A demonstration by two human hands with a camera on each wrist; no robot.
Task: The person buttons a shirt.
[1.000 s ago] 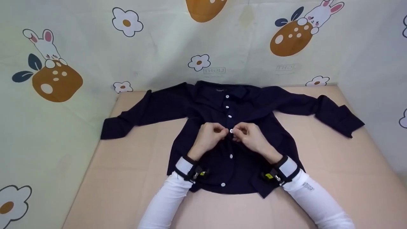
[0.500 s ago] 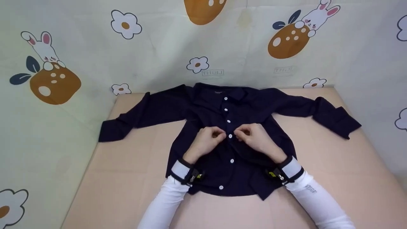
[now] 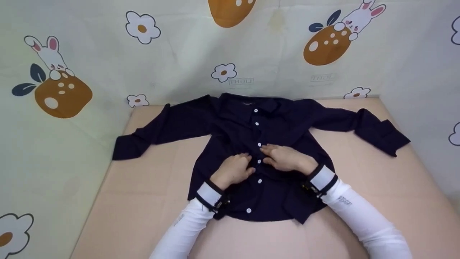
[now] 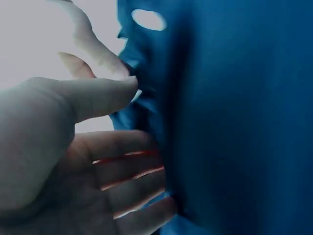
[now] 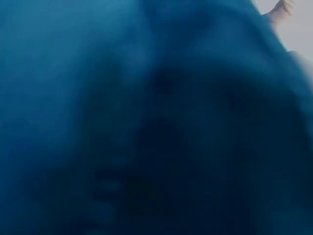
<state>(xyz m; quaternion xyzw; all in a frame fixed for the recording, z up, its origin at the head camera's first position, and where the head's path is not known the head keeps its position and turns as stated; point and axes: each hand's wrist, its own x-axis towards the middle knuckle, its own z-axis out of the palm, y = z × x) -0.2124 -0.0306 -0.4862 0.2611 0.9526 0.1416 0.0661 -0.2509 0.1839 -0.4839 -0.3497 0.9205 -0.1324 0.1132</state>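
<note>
A dark navy button-up shirt (image 3: 201,118) lies spread out, front up, its collar at the far side and white buttons down the middle. My left hand (image 3: 233,169) rests on its front, left of the button row. In the left wrist view, the left fingers (image 4: 132,183) are straight against the cloth, the thumb apart from them. Opposite, my right hand (image 3: 284,157) lies on the shirt with fingers extended; its fingertips are right at a white button (image 3: 259,144). Another button (image 3: 259,161) sits between the hands. Blurred cloth (image 5: 146,98) fills most of the right wrist view.
The shirt lies on a table with a pale peach cover (image 3: 143,205). A cream wall cloth (image 3: 179,57) printed with rabbits and flowers rises behind and at both sides. The sleeves reach out left (image 3: 133,145) and right (image 3: 381,133).
Both hands have loosened from curled, pinching fingers beside a button to extended fingers. The left hand has moved toward the hem. The middle buttons and cloth have shifted down toward the hem.
</note>
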